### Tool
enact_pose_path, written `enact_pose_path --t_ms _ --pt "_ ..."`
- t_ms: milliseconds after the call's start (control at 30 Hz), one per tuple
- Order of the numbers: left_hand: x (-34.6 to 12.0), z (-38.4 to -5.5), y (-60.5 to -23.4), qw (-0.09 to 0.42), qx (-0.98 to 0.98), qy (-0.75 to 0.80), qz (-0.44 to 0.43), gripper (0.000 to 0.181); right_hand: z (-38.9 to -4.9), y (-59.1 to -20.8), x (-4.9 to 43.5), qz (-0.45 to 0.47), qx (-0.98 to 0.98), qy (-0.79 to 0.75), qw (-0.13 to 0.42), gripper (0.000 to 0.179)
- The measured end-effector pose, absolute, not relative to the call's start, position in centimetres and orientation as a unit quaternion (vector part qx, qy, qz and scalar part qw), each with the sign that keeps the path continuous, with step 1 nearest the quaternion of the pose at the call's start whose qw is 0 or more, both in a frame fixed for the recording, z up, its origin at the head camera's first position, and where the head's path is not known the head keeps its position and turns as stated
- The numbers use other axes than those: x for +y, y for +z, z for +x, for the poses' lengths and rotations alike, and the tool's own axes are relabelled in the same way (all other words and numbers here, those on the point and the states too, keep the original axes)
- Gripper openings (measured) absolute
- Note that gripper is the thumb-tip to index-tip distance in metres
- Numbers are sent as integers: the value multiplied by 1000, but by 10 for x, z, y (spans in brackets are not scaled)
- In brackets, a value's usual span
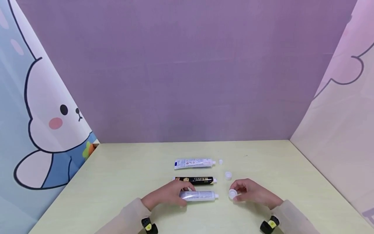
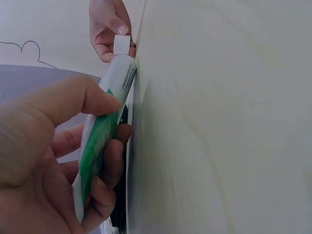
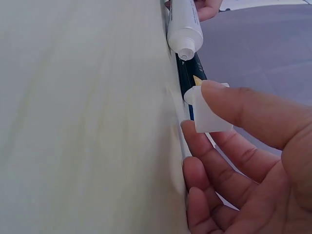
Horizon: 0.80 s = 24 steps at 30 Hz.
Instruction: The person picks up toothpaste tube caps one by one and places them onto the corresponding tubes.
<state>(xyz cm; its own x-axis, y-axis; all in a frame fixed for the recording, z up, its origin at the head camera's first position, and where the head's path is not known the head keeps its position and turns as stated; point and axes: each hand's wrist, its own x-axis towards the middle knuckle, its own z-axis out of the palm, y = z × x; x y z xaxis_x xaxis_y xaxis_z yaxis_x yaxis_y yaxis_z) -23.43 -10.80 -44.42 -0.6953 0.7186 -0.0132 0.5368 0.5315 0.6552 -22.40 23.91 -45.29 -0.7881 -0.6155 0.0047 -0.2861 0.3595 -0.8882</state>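
Note:
My left hand (image 1: 172, 195) grips a white toothpaste tube (image 1: 200, 196) with green markings, its bare nozzle pointing right. In the left wrist view, thumb and fingers curl round the tube (image 2: 95, 146) near its flat end. Facing that nozzle across a short gap, my right hand (image 1: 252, 193) pinches a white cap (image 1: 232, 194). The right wrist view shows the cap (image 3: 212, 114) between thumb and fingers, apart from the nozzle (image 3: 186, 52). Just behind the held tube lies a black tube (image 1: 198, 180) with gold print, its left end partly hidden by my left hand.
Farther back lies another white toothpaste tube (image 1: 194, 163), with a small white cap (image 1: 220, 161) off its nozzle. A wider white cap (image 1: 228, 175) rests right of the black tube. A purple cloth (image 1: 193, 81) closes off the back of the pale table (image 1: 131, 162); printed cloths line both sides.

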Motion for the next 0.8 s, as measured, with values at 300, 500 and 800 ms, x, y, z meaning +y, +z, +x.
enact_pose_path --t_ms 300,500,800 --pt "-109 -235 -444 113 874 312 356 38 -224 -451 238 -282 798 -505 168 21" --pt "-114 -234 -443 93 868 330 360 36 -224 -448 235 -269 800 -510 166 21" --pt "-122 -237 -431 79 859 356 360 31 -228 -440 232 -263 799 -516 164 20"
